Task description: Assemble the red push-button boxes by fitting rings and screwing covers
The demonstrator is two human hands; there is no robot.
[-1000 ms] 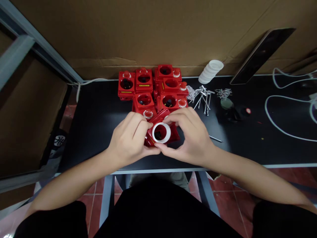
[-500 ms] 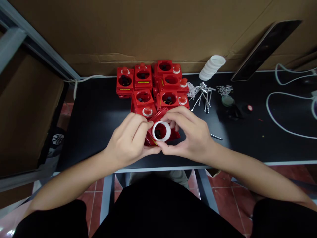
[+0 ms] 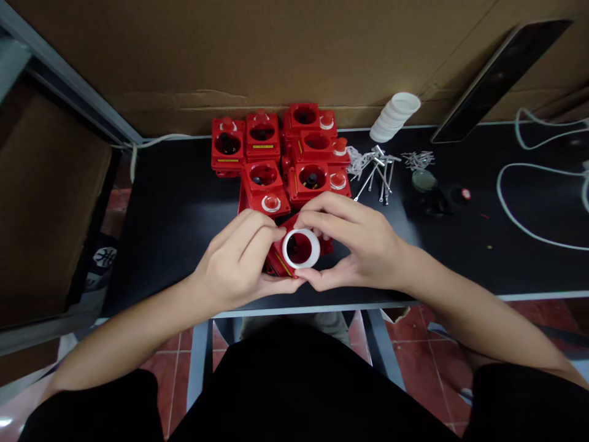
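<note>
A white plastic ring point(image 3: 315, 250) lies over the round opening of a red housing point(image 3: 277, 263) near the table's front edge. My left hand point(image 3: 242, 258) is closed on the left side of this housing, its index fingertip by the ring's upper left and its thumb along the near edge. From the other side my right hand point(image 3: 354, 242) pinches the ring, fingers at the far rim and thumb at the near rim. Dark parts show inside the opening. The two hands hide much of the housing.
Several more red housings point(image 3: 262, 150) with round openings crowd behind my hands. To their right are a stack of white rings point(image 3: 394, 116), metal rods point(image 3: 380, 172), small metal pins point(image 3: 418, 160) and a small round container point(image 3: 423, 180). A pale cable point(image 3: 519, 221) loops at the right.
The ring and housing have shifted slightly nearer to me and the housing's tilt has changed a little. Both hands keep their hold. The camera view has moved slightly.
</note>
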